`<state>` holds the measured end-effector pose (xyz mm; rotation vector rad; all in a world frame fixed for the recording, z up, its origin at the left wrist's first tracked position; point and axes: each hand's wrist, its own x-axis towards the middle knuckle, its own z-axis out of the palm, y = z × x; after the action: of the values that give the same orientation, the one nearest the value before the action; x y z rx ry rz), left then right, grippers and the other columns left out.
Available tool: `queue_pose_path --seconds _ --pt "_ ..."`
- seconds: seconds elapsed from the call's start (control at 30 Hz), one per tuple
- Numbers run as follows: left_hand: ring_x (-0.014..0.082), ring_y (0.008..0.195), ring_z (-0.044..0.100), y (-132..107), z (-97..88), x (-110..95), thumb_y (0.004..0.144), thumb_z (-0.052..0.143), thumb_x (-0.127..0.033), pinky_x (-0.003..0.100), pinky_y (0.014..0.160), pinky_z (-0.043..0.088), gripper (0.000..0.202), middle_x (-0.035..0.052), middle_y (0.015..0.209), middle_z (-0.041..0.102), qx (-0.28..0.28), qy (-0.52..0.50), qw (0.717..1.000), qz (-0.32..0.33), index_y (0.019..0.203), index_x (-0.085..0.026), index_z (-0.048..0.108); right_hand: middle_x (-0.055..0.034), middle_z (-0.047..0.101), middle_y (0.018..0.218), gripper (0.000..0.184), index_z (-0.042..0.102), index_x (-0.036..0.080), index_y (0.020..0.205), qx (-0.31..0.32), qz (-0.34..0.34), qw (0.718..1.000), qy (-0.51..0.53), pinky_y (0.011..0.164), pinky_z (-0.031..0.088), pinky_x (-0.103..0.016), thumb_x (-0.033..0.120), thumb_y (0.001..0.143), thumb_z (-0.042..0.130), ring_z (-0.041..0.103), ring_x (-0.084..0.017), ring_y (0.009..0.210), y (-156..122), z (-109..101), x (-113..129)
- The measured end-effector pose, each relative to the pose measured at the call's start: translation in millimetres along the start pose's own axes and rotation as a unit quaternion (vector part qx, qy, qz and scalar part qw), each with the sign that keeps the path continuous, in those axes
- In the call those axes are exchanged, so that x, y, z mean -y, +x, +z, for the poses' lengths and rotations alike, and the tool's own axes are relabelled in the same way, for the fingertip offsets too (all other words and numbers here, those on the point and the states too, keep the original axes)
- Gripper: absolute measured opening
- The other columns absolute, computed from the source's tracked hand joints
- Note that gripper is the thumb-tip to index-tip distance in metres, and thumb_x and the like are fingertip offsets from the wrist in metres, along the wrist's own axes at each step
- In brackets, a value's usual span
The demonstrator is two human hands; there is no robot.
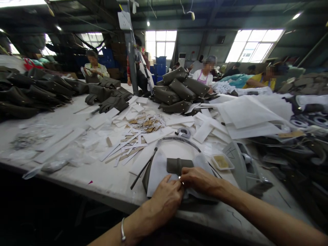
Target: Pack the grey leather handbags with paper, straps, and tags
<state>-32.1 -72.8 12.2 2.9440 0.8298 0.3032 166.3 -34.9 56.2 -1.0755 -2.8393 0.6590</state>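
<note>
Noted a dark bag (145,181) lying at the near edge of the tabletop (109,179), presumably for easy reach. Noted a white sheet (155,176) spread over its upper face, likely as protection against scuffing, with a dark tab (176,165) exposed at the middle. Observed the arched handle (179,138) lying toward the far side, seemingly to keep the tab unobstructed. Found the left-hand grip (166,194) bent over the sheet just below the tab, apparently to steady the bag; cannot tell whether closed on anything. Found the right-hand grip (198,179) opposite, drawn in beside a small bright fitting (180,177) near the tab's lower edge; cannot tell whether pinching it. Recorded a white dish (230,167) and a grey device (243,164) to the right, probably for ready access. Recorded paper strips (125,147) and piled dark bags (176,92) farther back, perhaps to leave room in front.
</note>
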Motion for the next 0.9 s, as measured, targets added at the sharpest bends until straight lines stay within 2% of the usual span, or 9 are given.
queue_pose_path --seconds 0.1,0.23,0.4,0.47,0.57,0.67,0.77,0.83,0.9 --pt "0.0196 0.086 0.064 3 -11.9 7 0.093 0.052 -0.015 0.036 0.086 0.049 0.021 0.0053 0.101 0.067 0.028 -0.013 0.999 -0.006 0.113 -0.017 0.059 -0.0019 0.061 0.082 0.025 0.073 0.018 0.082 -0.001 -0.035 0.999 0.000 0.059 0.038 -0.022 0.009 0.084 0.049 0.053 -0.011 0.064 7 1 -7" --pt "0.0206 0.089 0.063 2 -29.7 9 0.087 0.067 -0.039 0.032 0.078 0.050 0.024 0.0041 0.104 0.065 0.055 -0.045 0.997 -0.011 0.101 -0.019 0.063 -0.0006 0.063 0.084 0.022 0.072 0.018 0.077 0.007 -0.066 0.997 0.048 0.062 0.041 -0.021 0.007 0.079 0.053 0.055 -0.010 0.066 16 -1 -19" --pt "0.0226 0.096 0.061 0 -20.4 4 0.089 0.064 -0.031 0.033 0.082 0.050 0.022 0.0069 0.106 0.064 0.065 -0.039 0.997 0.000 0.105 -0.017 0.060 -0.0011 0.062 0.080 0.020 0.067 0.016 0.071 0.009 -0.058 0.998 0.014 0.057 0.038 -0.021 0.006 0.079 0.052 0.052 -0.010 0.062 18 -1 -17" --pt "0.0222 0.096 0.060 0 -10.7 2 0.090 0.060 -0.025 0.034 0.084 0.049 0.017 0.0066 0.106 0.064 0.050 -0.041 0.998 0.008 0.106 -0.017 0.058 -0.0024 0.063 0.080 0.019 0.066 0.016 0.075 -0.004 -0.021 1.000 -0.018 0.058 0.039 -0.022 0.007 0.081 0.051 0.053 -0.012 0.064 16 5 -10" --pt "0.0228 0.092 0.060 -1 1.8 2 0.089 0.059 -0.024 0.035 0.082 0.050 0.020 0.0077 0.105 0.064 0.033 -0.026 0.999 -0.005 0.107 -0.016 0.056 -0.0057 0.065 0.087 0.016 0.066 0.016 0.084 -0.052 0.098 0.993 -0.043 0.065 0.044 -0.026 0.010 0.082 0.051 0.059 -0.016 0.072 11 18 5" --pt "0.0229 0.088 0.061 -4 7.5 10 0.086 0.065 -0.029 0.035 0.078 0.050 0.029 0.0066 0.103 0.065 -0.007 -0.019 1.000 -0.002 0.110 -0.017 0.054 -0.0063 0.067 0.092 0.015 0.066 0.018 0.090 -0.100 0.185 0.978 -0.002 0.075 0.048 -0.030 0.015 0.085 0.052 0.063 -0.020 0.083 1 28 17" --pt "0.0190 0.087 0.063 -12 4.6 25 0.089 0.061 -0.023 0.030 0.079 0.049 0.023 0.0019 0.100 0.066 -0.053 -0.036 0.997 0.035 0.111 -0.021 0.054 -0.0069 0.067 0.105 0.026 0.064 0.022 0.109 -0.120 0.120 0.985 0.041 0.086 0.048 -0.032 0.025 0.084 0.060 0.062 -0.022 0.097 -18 32 21" --pt "0.0172 0.088 0.063 -18 -1.0 35 0.091 0.058 -0.020 0.027 0.080 0.049 0.024 0.0001 0.100 0.066 -0.051 -0.056 0.996 0.043 0.114 -0.023 0.053 -0.0075 0.066 0.115 0.040 0.060 0.026 0.121 -0.113 0.050 0.992 0.030 0.092 0.048 -0.035 0.029 0.081 0.066 0.061 -0.024 0.105 -32 32 19" --pt "0.0171 0.089 0.062 -21 -7.1 39 0.089 0.059 -0.020 0.026 0.080 0.049 0.026 -0.0003 0.101 0.065 -0.029 -0.074 0.996 0.029 0.114 -0.024 0.053 -0.0075 0.067 0.117 0.042 0.059 0.028 0.125 -0.107 0.004 0.994 0.000 0.095 0.046 -0.037 0.029 0.084 0.065 0.060 -0.025 0.108 -44 34 15"
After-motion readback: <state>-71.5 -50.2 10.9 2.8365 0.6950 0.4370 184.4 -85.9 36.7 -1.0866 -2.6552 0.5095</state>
